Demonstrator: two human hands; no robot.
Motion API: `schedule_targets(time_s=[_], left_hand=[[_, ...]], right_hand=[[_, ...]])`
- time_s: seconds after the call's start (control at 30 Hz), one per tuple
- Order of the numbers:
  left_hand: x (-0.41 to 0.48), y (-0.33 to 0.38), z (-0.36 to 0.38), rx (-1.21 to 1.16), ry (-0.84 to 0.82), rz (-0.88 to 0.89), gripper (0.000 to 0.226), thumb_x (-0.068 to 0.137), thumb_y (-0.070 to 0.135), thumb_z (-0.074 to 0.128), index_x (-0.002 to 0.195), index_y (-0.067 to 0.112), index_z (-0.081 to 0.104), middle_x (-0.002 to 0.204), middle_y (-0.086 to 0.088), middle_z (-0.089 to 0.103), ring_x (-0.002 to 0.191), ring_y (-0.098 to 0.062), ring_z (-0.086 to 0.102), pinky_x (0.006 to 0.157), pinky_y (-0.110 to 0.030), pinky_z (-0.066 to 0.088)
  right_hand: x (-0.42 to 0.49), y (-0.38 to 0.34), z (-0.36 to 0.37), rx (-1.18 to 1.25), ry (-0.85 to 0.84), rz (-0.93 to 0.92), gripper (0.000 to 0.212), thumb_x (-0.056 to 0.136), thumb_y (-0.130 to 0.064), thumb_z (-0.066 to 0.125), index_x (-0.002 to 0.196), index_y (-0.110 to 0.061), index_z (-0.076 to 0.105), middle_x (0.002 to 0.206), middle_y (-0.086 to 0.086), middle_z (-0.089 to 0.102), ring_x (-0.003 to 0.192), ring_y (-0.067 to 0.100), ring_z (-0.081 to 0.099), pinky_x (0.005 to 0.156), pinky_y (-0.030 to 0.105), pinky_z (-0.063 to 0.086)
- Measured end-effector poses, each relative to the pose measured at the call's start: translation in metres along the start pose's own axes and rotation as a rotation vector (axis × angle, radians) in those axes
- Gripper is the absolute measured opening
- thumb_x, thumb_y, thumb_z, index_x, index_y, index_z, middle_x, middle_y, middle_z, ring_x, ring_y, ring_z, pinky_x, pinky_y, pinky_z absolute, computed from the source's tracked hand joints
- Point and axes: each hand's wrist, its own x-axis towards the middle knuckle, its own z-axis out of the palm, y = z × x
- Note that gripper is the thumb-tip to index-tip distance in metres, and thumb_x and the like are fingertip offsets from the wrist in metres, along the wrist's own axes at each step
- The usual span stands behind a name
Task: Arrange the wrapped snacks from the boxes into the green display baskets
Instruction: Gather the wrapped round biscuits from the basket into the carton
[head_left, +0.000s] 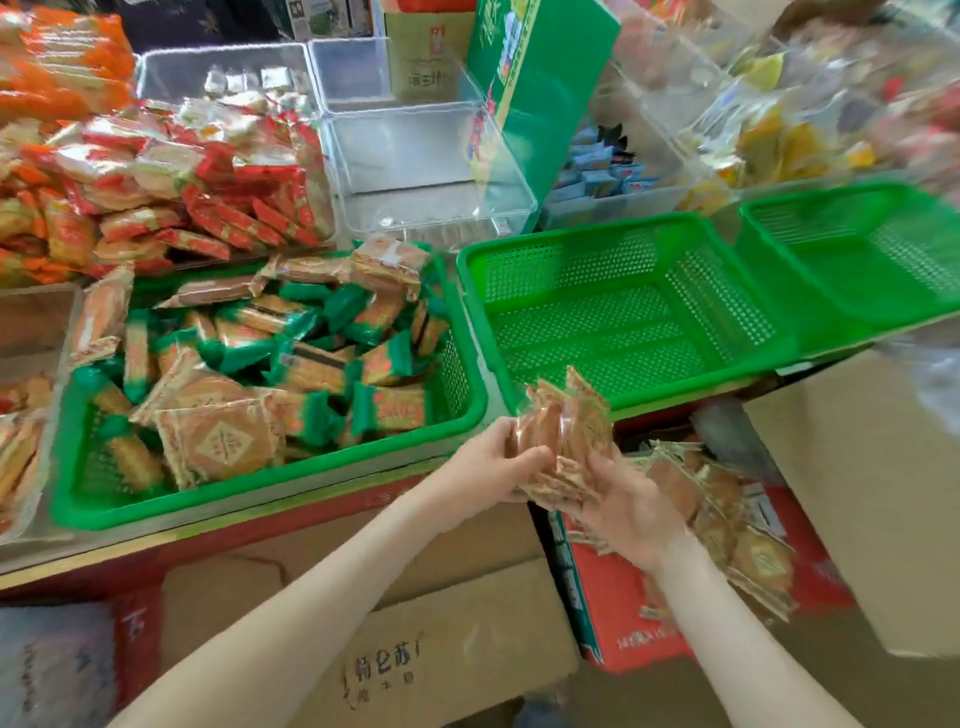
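Both hands hold one stack of clear-wrapped brown snacks (563, 439) just in front of the near rim of the middle green basket (623, 312), which holds nothing. My left hand (496, 457) grips the stack from the left, my right hand (626, 506) cups it from below and the right. Below my right hand stands an open red box (618, 613) with more of the same wrapped snacks (727, 519). The left green basket (83, 499) is heaped with green-ended and brown wrapped snacks. A third green basket (857, 260) sits at the right, bare inside.
Clear plastic bins (426, 171) stand behind the baskets, one with red-wrapped snacks (208, 182). A tall green carton (540, 78) leans at the back. Brown cardboard boxes (415, 623) lie below the counter edge, another (857, 493) at the right.
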Motion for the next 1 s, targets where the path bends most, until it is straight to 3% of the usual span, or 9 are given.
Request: schedule_targets(time_s=[0.1,0.2,0.3,0.4,0.53,0.67,0.77,0.87,1.0], left_hand=[[0.026,-0.010,0.048,0.088,-0.157,-0.087,0.052,0.089,0.053,0.056,0.130,0.024,0.044,0.128,-0.001,0.057,0.109,-0.016,0.061,0.092,-0.038,0.053],[0.044,-0.008,0.089,0.475,-0.264,-0.005,0.055,0.094,0.055,0.045,0.138,0.022,0.040,0.133,0.002,0.054,0.118,-0.019,0.054,0.095,-0.030,0.044],[0.056,-0.007,0.128,0.667,-0.119,0.190,0.052,0.096,0.047,0.046,0.138,0.016,0.042,0.134,-0.004,0.051,0.123,-0.022,0.048,0.094,-0.028,0.040],[0.078,-0.026,0.155,0.940,0.049,0.443,0.065,0.089,0.051,0.052,0.143,0.016,0.037,0.144,-0.011,0.040,0.133,-0.030,0.038,0.111,-0.044,0.032],[0.109,-0.057,0.184,1.261,-0.086,0.687,0.079,0.081,0.063,0.046,0.149,0.025,0.029,0.156,-0.016,0.020,0.145,-0.036,0.015,0.114,-0.063,0.007],[0.127,-0.069,0.207,1.353,-0.080,0.728,0.088,0.075,0.066,0.060,0.148,0.024,0.034,0.156,-0.014,0.023,0.145,-0.032,0.010,0.113,-0.059,0.005],[0.138,-0.072,0.212,1.388,-0.032,0.693,0.091,0.070,0.066,0.068,0.144,0.022,0.041,0.152,-0.018,0.032,0.143,-0.035,0.021,0.112,-0.059,0.010],[0.141,-0.073,0.216,1.399,-0.010,0.692,0.087,0.070,0.063,0.069,0.143,0.021,0.044,0.149,-0.020,0.036,0.140,-0.038,0.029,0.111,-0.059,0.012],[0.139,-0.070,0.221,1.370,0.012,0.687,0.089,0.073,0.061,0.060,0.148,0.021,0.034,0.154,-0.015,0.028,0.145,-0.033,0.014,0.114,-0.059,0.008]], right_hand=[[-0.021,0.003,-0.050,-0.026,0.109,0.012,0.056,0.089,-0.018,0.059,0.142,-0.016,0.041,0.130,0.015,0.060,0.115,0.034,0.059,0.095,0.052,0.049],[-0.046,0.000,-0.101,-0.013,0.210,0.032,0.079,0.069,-0.022,0.082,0.139,-0.021,0.044,0.126,0.015,0.062,0.111,0.033,0.061,0.089,0.046,0.050],[-0.070,0.001,-0.149,0.130,0.325,-0.004,0.052,0.077,-0.008,0.070,0.124,-0.021,0.052,0.107,0.012,0.070,0.098,0.030,0.065,0.094,0.046,0.048],[-0.087,0.006,-0.196,0.193,0.504,-0.067,0.052,0.079,-0.009,0.061,0.130,-0.018,0.052,0.112,0.012,0.068,0.098,0.028,0.064,0.094,0.043,0.048],[-0.093,0.007,-0.237,0.145,0.666,-0.126,0.086,0.057,-0.025,0.087,0.134,-0.023,0.048,0.129,0.012,0.060,0.104,0.024,0.063,0.083,0.036,0.049],[-0.083,0.013,-0.262,-0.084,0.679,-0.101,0.077,0.070,-0.024,0.080,0.138,-0.027,0.044,0.124,0.000,0.064,0.115,0.019,0.059,0.102,0.042,0.043],[-0.071,0.012,-0.268,-0.471,0.752,-0.060,0.067,0.081,-0.040,0.073,0.138,-0.033,0.038,0.141,-0.003,0.045,0.137,0.020,0.032,0.113,0.044,0.026],[-0.062,0.003,-0.274,-0.807,0.785,0.030,0.085,0.086,-0.051,0.063,0.152,-0.027,0.015,0.158,0.000,0.014,0.145,0.020,0.006,0.117,0.049,0.005],[-0.061,0.003,-0.276,-1.078,0.790,-0.116,0.094,0.079,-0.060,0.048,0.154,-0.027,0.002,0.160,0.002,0.009,0.145,0.019,0.007,0.115,0.045,0.008]])
